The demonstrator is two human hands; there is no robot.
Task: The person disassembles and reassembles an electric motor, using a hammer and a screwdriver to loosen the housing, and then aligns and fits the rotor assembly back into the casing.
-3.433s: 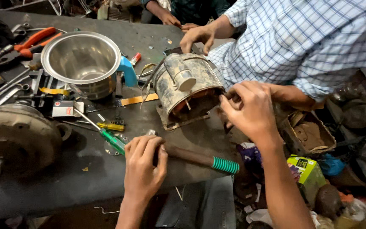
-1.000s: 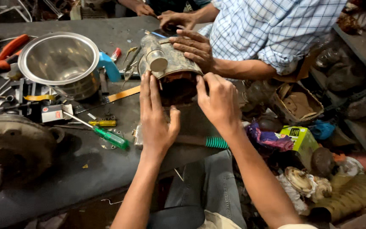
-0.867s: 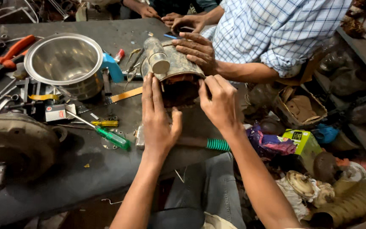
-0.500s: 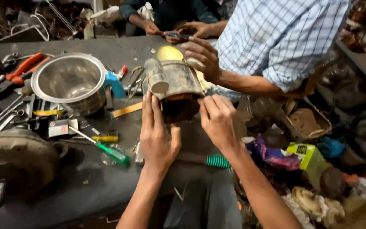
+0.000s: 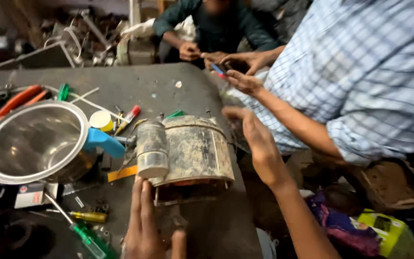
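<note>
A grimy metal motor housing [image 5: 193, 153] lies on the dark table [image 5: 154, 88] near its right edge, with a smaller dusty cylinder [image 5: 152, 149] fixed along its left side. The person's left hand [image 5: 144, 225] rests flat at the near end of the housing, fingers straight and together, fingertips touching the base of the cylinder; its grip is wide and holds nothing. The right hand [image 5: 258, 139] hovers just beside the housing's right side, fingers loosely extended and its grip wide, apparently not closed on anything. Left of the housing stands a shiny steel bowl [image 5: 32, 141] with a blue handle [image 5: 102, 141]. A green-handled screwdriver [image 5: 86, 237] lies near the table's near edge. Across the right edge, a person in a checked shirt [image 5: 360, 81] holds both hands over the far right corner.
</note>
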